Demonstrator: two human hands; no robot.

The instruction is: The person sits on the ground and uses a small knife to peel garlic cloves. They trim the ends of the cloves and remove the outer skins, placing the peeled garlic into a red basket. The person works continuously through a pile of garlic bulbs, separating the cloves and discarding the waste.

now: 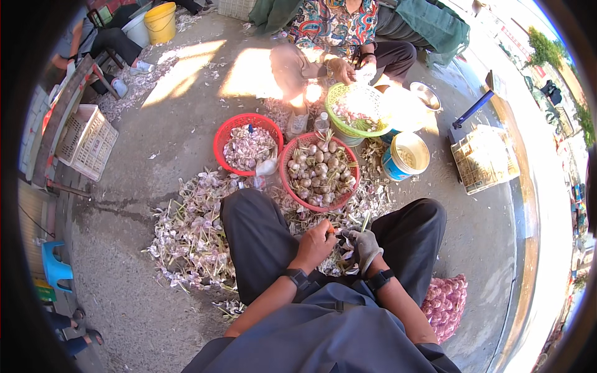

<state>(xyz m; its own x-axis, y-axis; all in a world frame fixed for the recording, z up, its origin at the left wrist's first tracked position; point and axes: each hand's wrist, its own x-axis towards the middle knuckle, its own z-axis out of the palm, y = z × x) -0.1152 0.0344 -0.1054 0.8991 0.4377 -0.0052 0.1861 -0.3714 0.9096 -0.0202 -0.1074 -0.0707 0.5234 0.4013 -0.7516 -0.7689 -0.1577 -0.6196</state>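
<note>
Between my knees, my left hand [316, 246] is bare and curled around a small orange object [330, 229]; the rest of that object is hidden. Close beside it, my right hand [367, 248] wears a pale work glove and grips a garlic head, mostly covered by the fingers, with its green stem [366, 221] sticking up. Loose garlic skins [343, 261] lie beneath both hands. Just beyond them, a red plastic basket [285, 190] holds many whole garlic bulbs [321, 170]. Left of it, another red basket [218, 151] contains separated cloves [249, 147].
A heap of garlic skins and stalks [196, 233] spreads by my left leg. Opposite sits a person [333, 28] working over a green basket [332, 109]. A bucket [405, 156] holds peeled cloves. Crates [88, 142] stand left, a loaded platform scale [485, 158] right.
</note>
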